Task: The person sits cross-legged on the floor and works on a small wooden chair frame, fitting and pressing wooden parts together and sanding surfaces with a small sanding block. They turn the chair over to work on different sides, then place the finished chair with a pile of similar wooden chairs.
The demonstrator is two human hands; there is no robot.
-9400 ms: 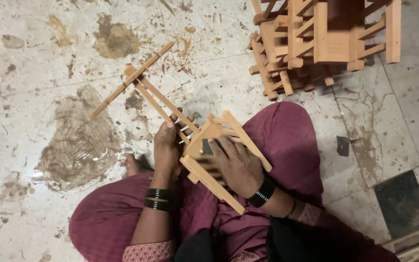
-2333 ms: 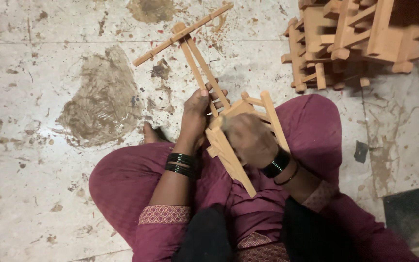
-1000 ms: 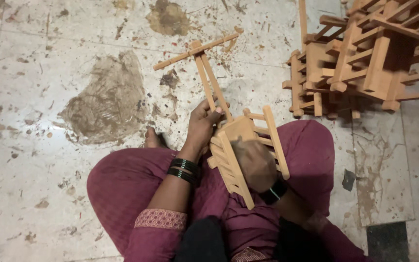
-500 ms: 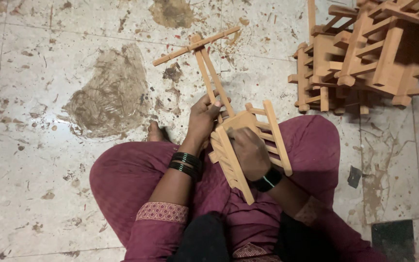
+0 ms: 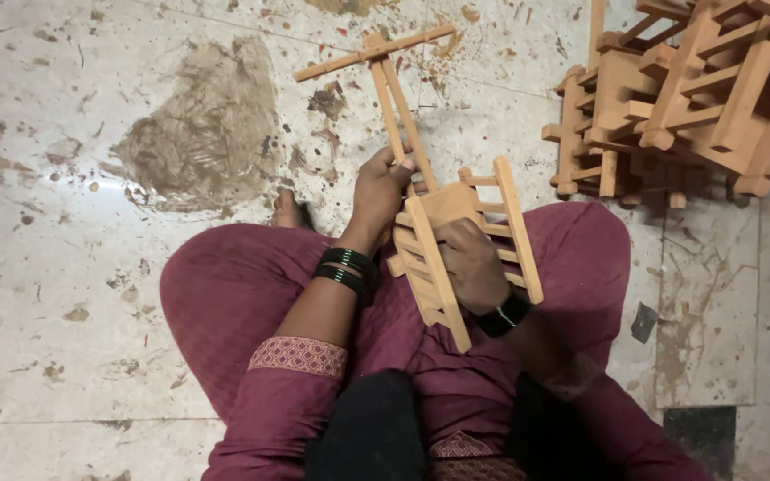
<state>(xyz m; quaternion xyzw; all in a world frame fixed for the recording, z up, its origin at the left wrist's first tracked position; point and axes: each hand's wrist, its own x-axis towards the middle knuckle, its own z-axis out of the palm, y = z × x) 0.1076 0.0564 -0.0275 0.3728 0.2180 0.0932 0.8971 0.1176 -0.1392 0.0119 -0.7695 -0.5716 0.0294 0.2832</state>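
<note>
In the head view, a small wooden cart (image 5: 456, 245) of pale slats is held over the lap of a person seated cross-legged on the floor (image 5: 64, 294). The cart's boxy body, with ladder-like side rails, lies across the maroon trousers (image 5: 233, 294), while its long double shaft (image 5: 398, 111) reaches away from the person toward the far edge of the floor and ends in a crossbar (image 5: 372, 53) lying just above the tiles.

The left hand (image 5: 380, 191) is closed around the shaft where it meets the cart body, its fingers wrapped over the two thin bars. Two dark bangles (image 5: 345, 267) are worn on that wrist. The right hand (image 5: 470, 263) is set inside the cart body between the side rails, fingers curled against the slats; whether a slat is truly gripped cannot be told, since the fingertips are hidden by the wood. A dark band (image 5: 505, 313) is worn on the right wrist.

A bare foot (image 5: 289, 212) is seen just beside the left knee. At the far right corner of the floor a stack of similar wooden carts (image 5: 679, 98) is piled, well apart from the hands. The tiles are stained, with a large brown patch (image 5: 202, 134) toward the far left.
</note>
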